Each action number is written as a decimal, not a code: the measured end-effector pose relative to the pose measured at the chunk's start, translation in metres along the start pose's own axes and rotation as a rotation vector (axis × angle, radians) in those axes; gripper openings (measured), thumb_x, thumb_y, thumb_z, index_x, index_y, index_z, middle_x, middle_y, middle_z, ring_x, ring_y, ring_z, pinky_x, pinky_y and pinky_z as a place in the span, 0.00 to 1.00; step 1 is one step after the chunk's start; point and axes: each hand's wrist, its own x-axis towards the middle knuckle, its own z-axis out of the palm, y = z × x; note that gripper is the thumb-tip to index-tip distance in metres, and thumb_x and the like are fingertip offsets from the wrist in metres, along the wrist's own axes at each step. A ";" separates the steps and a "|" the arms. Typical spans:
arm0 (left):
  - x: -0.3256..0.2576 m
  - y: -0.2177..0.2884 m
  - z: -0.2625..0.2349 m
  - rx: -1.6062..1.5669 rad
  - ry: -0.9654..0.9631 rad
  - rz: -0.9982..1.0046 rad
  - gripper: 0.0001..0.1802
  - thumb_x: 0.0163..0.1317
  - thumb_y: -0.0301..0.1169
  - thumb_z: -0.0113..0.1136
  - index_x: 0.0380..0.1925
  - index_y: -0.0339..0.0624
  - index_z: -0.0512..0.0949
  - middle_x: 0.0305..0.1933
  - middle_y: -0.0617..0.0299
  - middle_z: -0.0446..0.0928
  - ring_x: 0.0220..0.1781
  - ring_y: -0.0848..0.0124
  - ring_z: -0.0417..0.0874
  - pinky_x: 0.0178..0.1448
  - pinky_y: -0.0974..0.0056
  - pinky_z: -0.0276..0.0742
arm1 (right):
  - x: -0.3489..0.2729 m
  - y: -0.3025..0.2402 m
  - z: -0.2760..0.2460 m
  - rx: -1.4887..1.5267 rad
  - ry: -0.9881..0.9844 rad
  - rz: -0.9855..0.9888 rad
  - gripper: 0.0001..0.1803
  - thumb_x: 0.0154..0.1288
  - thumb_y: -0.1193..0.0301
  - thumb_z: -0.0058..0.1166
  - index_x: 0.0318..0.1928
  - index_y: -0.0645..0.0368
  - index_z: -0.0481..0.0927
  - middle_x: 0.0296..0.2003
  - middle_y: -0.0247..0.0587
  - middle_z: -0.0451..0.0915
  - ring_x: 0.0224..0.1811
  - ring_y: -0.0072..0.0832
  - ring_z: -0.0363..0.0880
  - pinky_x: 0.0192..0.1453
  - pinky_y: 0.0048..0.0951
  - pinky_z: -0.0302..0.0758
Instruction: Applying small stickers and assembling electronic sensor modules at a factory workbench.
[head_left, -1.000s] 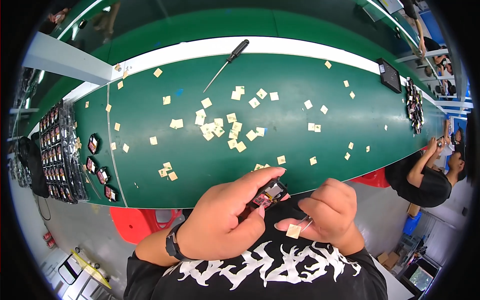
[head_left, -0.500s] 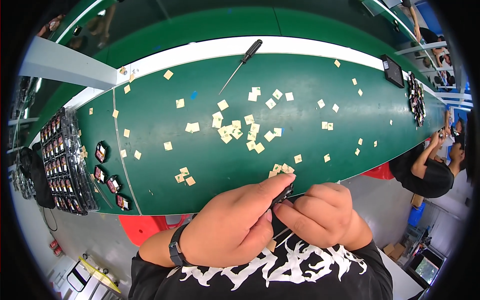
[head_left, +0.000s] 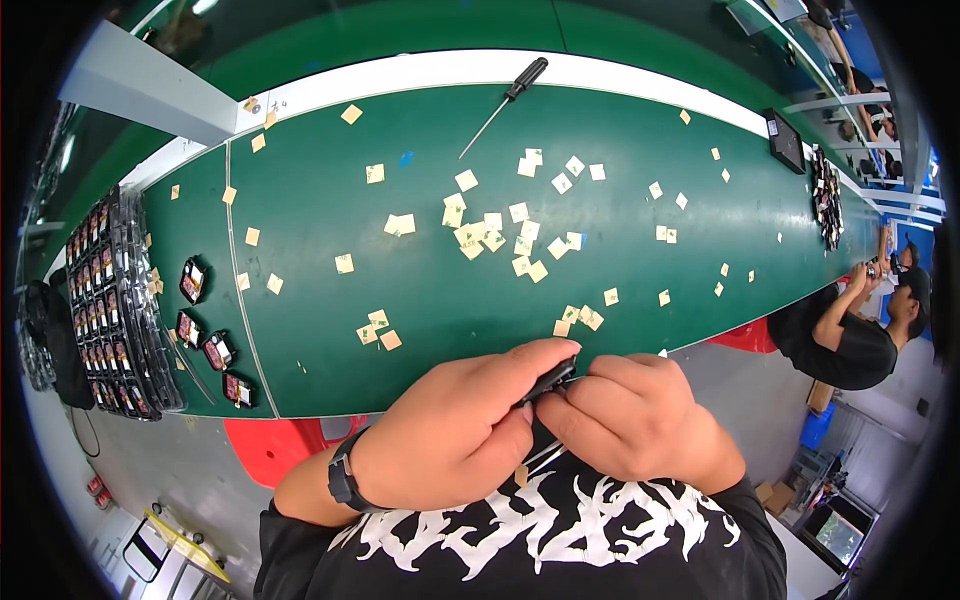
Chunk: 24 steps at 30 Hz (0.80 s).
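Observation:
My left hand is closed around a small black plastic part, thumb and fingers pinching it in front of my chest. Close against its right side, my right hand has its fingers curled in and pressed together at the part's edge. Whatever lies inside the right fingers is hidden. Both hands are just off the near edge of the green worktable. A small tan square hangs or lies by my shirt below the left hand.
Many small cream paper squares lie scattered on the table. A black-handled screwdriver rests at the far edge. Several black units sit left, beside a filled tray. A black box is far right; a person works there.
The view has shifted slightly, so the table appears higher and things at its middle further right. The black part is now tilted a little differently between my hands, which stay together.

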 end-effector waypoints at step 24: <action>-0.042 -0.006 -0.035 -0.051 0.340 -0.243 0.19 0.73 0.18 0.50 0.62 0.34 0.72 0.45 0.56 0.87 0.28 0.81 0.74 0.34 0.73 0.74 | -0.005 0.008 0.020 0.096 0.267 0.029 0.16 0.43 0.80 0.69 0.38 0.59 0.87 0.24 0.29 0.71 0.20 0.22 0.70 0.19 0.25 0.65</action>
